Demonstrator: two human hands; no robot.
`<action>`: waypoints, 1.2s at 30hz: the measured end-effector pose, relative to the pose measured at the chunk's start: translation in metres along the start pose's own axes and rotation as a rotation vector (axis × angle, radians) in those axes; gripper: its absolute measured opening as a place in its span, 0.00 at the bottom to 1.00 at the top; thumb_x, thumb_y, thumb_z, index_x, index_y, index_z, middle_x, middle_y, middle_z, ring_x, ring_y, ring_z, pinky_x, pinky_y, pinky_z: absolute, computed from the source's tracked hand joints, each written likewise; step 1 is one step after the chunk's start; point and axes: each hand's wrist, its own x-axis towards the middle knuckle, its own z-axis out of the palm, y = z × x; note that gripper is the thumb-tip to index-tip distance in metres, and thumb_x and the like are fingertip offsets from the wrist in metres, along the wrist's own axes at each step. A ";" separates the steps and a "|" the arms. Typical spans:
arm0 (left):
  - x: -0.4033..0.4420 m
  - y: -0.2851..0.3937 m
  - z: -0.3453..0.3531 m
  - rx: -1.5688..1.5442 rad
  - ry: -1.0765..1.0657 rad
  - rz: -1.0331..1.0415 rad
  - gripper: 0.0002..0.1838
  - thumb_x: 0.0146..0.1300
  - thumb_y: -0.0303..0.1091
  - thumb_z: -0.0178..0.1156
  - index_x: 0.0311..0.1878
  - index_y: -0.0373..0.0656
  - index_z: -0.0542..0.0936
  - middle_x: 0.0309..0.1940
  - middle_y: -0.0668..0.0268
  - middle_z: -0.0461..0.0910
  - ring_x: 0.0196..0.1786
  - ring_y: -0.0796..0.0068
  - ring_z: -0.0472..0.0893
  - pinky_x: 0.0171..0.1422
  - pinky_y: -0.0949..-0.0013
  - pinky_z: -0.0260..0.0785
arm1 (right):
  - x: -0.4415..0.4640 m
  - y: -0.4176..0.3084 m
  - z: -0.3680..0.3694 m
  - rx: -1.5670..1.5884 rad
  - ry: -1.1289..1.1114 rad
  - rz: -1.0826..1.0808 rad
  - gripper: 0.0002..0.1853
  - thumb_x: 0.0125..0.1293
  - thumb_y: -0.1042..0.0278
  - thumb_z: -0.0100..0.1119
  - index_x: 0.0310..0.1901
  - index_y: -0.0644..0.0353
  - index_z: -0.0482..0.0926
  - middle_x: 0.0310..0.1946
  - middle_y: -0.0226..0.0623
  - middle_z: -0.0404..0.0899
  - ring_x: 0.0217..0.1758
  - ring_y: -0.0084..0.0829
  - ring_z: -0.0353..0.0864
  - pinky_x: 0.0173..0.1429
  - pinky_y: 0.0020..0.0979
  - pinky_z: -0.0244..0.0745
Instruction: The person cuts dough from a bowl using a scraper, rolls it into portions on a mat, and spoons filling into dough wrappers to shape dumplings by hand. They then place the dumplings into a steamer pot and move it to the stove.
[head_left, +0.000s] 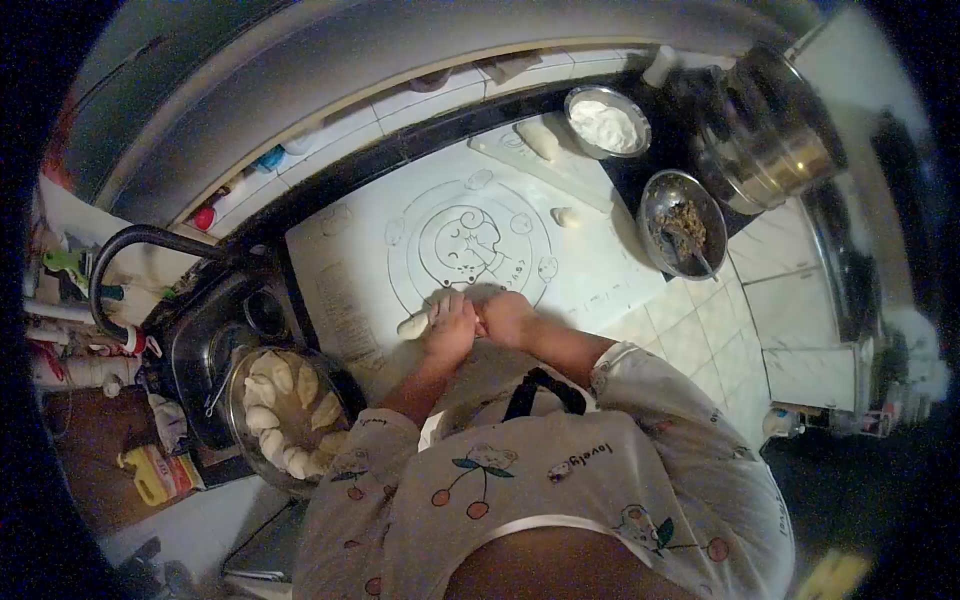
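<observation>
Two hands (452, 328), pressed together, touch pale dough (412, 326) on a printed mat (350, 250), grip unclear, near a shirt (560, 500) lettered "lovely"

Open mat (345, 235) beyond hands (453, 330), filling bowl (709, 208) right, dumpling bowl (292, 412) left
</observation>
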 end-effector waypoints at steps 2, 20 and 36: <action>0.003 0.001 -0.009 0.063 -0.081 0.034 0.10 0.57 0.37 0.50 0.37 0.42 0.74 0.38 0.63 0.71 0.46 0.63 0.71 0.51 0.58 0.62 | -0.001 -0.002 -0.003 -0.023 -0.008 0.012 0.15 0.53 0.56 0.55 0.35 0.59 0.79 0.29 0.46 0.80 0.33 0.48 0.80 0.39 0.45 0.74; 0.085 0.058 -0.097 -1.704 0.045 -0.433 0.41 0.64 0.64 0.37 0.72 0.47 0.45 0.70 0.56 0.50 0.70 0.59 0.54 0.69 0.55 0.49 | -0.054 0.007 -0.099 0.916 0.377 -0.276 0.32 0.65 0.67 0.50 0.69 0.60 0.51 0.70 0.46 0.50 0.73 0.38 0.49 0.72 0.39 0.45; 0.116 0.112 -0.167 -3.109 0.440 -0.194 0.42 0.63 0.69 0.27 0.72 0.50 0.44 0.71 0.65 0.49 0.72 0.65 0.51 0.73 0.56 0.39 | -0.050 -0.032 -0.190 0.578 0.582 -0.315 0.31 0.63 0.57 0.45 0.67 0.57 0.56 0.71 0.50 0.43 0.72 0.55 0.44 0.71 0.50 0.45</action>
